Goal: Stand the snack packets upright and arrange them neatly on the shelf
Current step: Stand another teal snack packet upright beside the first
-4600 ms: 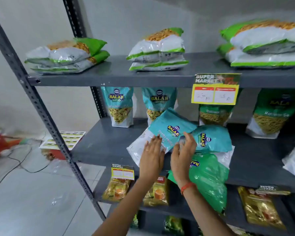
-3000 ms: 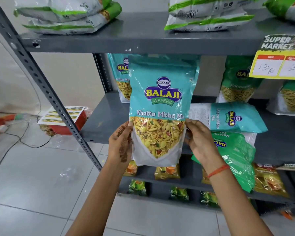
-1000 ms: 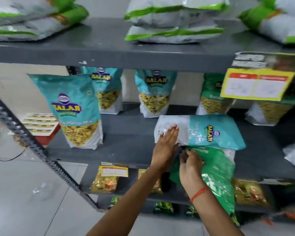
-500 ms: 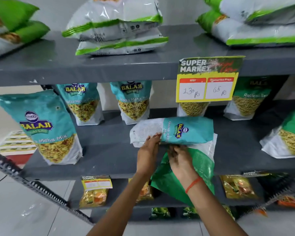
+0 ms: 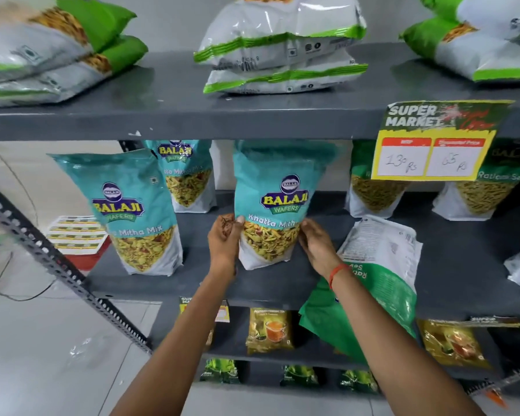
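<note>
A teal Balaji Khatta Mitha packet (image 5: 276,193) stands upright on the grey middle shelf (image 5: 252,283). My left hand (image 5: 225,235) grips its left edge and my right hand (image 5: 315,241) its right edge. Another teal packet (image 5: 126,211) stands upright at the shelf's front left, and one more (image 5: 186,175) stands behind it. To the right a green Ratlami Sev packet (image 5: 376,283) lies flat, back side up, hanging over the shelf's front edge. Green packets (image 5: 373,187) stand upright at the back right.
White and green packets (image 5: 282,46) lie flat in stacks on the top shelf (image 5: 177,115). A yellow price tag (image 5: 433,145) hangs from its front edge. Tea packets (image 5: 267,330) fill the lower shelf. A slanted metal upright (image 5: 42,253) is at left, tiled floor beyond.
The teal packet that lay flat on the green one now stands upright between both hands. The green packet underneath is uncovered. The first teal packet stays upright at front left.
</note>
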Demonstrator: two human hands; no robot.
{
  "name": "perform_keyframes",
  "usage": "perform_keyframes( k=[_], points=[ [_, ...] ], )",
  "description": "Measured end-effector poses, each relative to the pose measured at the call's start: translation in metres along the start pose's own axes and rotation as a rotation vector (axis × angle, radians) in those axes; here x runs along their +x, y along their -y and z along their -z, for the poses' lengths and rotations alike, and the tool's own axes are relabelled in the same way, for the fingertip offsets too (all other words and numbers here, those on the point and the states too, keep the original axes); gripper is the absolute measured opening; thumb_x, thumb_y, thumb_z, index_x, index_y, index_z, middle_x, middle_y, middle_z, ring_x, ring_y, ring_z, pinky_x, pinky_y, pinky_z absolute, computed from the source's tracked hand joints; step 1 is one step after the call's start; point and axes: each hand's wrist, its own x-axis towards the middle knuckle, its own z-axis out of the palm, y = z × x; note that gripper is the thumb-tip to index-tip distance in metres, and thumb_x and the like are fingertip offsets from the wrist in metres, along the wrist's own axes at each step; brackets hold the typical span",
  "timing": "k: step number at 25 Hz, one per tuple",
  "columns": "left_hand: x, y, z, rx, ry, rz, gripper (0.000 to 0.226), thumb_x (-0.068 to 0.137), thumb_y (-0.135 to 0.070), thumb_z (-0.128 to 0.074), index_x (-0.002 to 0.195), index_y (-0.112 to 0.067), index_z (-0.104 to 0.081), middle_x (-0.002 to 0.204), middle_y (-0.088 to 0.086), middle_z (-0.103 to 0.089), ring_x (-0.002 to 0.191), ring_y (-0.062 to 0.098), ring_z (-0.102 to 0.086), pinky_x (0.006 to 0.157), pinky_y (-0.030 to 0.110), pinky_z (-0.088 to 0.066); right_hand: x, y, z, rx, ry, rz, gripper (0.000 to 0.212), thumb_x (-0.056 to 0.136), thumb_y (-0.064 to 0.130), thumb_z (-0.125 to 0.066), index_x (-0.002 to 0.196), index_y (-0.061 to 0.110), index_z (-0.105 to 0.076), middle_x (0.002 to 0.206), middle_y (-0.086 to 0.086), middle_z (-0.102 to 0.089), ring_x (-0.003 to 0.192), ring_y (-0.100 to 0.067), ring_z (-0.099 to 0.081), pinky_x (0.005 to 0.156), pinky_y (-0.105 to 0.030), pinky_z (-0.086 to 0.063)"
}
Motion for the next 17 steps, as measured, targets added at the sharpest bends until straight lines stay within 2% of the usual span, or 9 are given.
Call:
perform_keyframes(
  k=[3,7,9,11,14,17],
  points=[
    [0.0,-0.009,0.015,-0.042,-0.079,0.069,0.007,0.085,-0.013,-0.064,0.079,-0.01,-0.061,0.071,0.001,-0.069,0.068,0.013,-0.065,0.07,0.032,-0.054,-0.009,0.007,-0.003,-0.112,0.024,0.072,0.018,0.094,0.008,-0.047,0.085,0.018,-0.059,0.091,0.0,-0.065,0.082,-0.008,-0.061,0.077,-0.019,-0.051],
    [-0.017,-0.027,0.033,0.021,-0.115,0.08,0.011,0.082,-0.017,-0.067,0.08,-0.007,-0.063,0.083,0.017,-0.062,0.077,0.026,-0.056,0.072,0.043,-0.047,-0.049,0.027,0.001,-0.209,0.015,0.079,0.011,0.092,0.01,-0.051,0.086,0.014,-0.059,0.086,0.001,-0.068,0.07,0.0,-0.066,0.065,-0.017,-0.055],
    [-0.036,-0.037,0.038,0.012,-0.083,0.093,0.013,0.084,-0.016,-0.066,0.077,-0.006,-0.062,0.075,0.011,-0.065,0.07,0.021,-0.058,0.065,0.033,-0.049,-0.069,0.04,0.008,-0.251,0.049,0.085,0.01,0.091,0.01,-0.053,0.087,0.013,-0.061,0.08,0.004,-0.071,0.07,0.0,-0.066,0.063,-0.018,-0.056],
    [-0.054,-0.046,0.043,-0.017,-0.015,0.085,0.019,0.086,-0.013,-0.062,0.068,-0.009,-0.057,0.06,-0.002,-0.064,0.056,0.01,-0.058,0.053,0.02,-0.048,-0.083,0.051,0.014,-0.275,0.096,0.079,0.01,0.089,0.008,-0.055,0.086,0.012,-0.063,0.075,0.007,-0.073,0.071,-0.001,-0.066,0.064,-0.019,-0.057],
    [-0.062,-0.051,0.045,-0.034,0.026,0.063,0.012,0.086,-0.014,-0.062,0.078,-0.004,-0.061,0.073,0.007,-0.065,0.065,0.015,-0.059,0.056,0.023,-0.05,-0.089,0.057,0.016,-0.283,0.111,0.082,0.01,0.089,0.006,-0.055,0.086,0.01,-0.063,0.076,0.006,-0.072,0.074,-0.004,-0.067,0.069,-0.023,-0.059],
    [-0.045,-0.046,0.045,-0.027,0.002,0.06,0.01,0.086,-0.013,-0.062,0.082,-0.005,-0.065,0.079,0.005,-0.071,0.073,0.015,-0.066,0.063,0.025,-0.055,-0.08,0.048,0.011,-0.254,0.097,0.11,0.012,0.09,0.005,-0.052,0.087,0.011,-0.061,0.074,0.01,-0.074,0.076,-0.002,-0.067,0.074,-0.022,-0.058]
  ],
)
